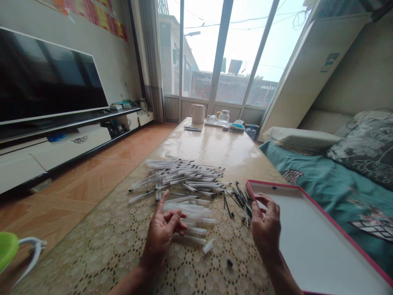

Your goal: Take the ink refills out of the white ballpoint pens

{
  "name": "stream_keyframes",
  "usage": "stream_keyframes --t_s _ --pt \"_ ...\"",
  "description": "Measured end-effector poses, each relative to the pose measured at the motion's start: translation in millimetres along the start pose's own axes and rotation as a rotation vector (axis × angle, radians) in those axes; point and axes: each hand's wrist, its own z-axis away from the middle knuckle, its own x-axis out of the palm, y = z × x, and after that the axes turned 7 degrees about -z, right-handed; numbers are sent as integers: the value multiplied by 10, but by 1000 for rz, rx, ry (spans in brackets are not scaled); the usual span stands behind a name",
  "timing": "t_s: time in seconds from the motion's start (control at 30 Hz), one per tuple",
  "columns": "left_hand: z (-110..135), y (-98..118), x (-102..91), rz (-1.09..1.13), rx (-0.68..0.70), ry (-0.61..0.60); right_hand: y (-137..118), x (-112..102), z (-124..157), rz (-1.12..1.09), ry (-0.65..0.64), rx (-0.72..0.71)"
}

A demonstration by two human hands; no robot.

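Observation:
A pile of white pen barrels [184,174] lies spread across the middle of the table [215,143]. Several thin dark refills [238,196] lie just right of it. My left hand [162,229] hovers over the nearest barrels, palm turned inward, fingers loosely spread and empty. My right hand [265,225] is beside the refills at the near corner of a white tray with a pink rim [307,229], fingers curled slightly but apart, holding nothing visible. A loose white cap [208,246] and a small dark piece [229,262] lie between my hands.
A white jug [197,113], a glass jar [224,117] and small items stand at the table's far end. A sofa with a teal cover [322,180] runs along the right. A television [46,78] on a low cabinet is on the left.

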Motion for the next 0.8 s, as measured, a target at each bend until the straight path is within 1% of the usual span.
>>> stream_keyframes --t_s 0.1,0.13,0.17,0.2,0.23,0.27,0.3,0.37,0.47,0.57,0.63,0.8 --pt "-2 11 -7 -26 -9 -6 -42 -255 -189 -215 -15 127" --pt "-4 12 -7 -37 -16 -8 -23 -351 -301 -267 -22 148" --pt "-5 12 -6 -46 -17 -4 16 -444 -436 -289 -70 143" --pt "-6 11 -4 -53 -12 5 74 -527 -587 -259 -82 109" --pt "-5 9 -1 -55 -2 16 149 -594 -746 -149 -128 69" --pt "-3 7 2 -56 11 27 238 -642 -904 30 -177 25" --pt "0 5 5 -59 23 38 337 -668 -1051 109 -177 21" --pt "7 4 10 -71 38 37 554 -659 -1288 231 -177 22" --pt "12 6 18 -94 48 26 882 -543 -1470 399 -225 3" --pt "-2 1 29 -82 62 68 1160 -411 -1507 529 -283 -12" --pt "-20 -10 30 -75 68 95 1302 -351 -1509 609 -299 -10" --pt "-53 -44 -7 -101 44 51 1513 -311 -1559 774 -315 8"
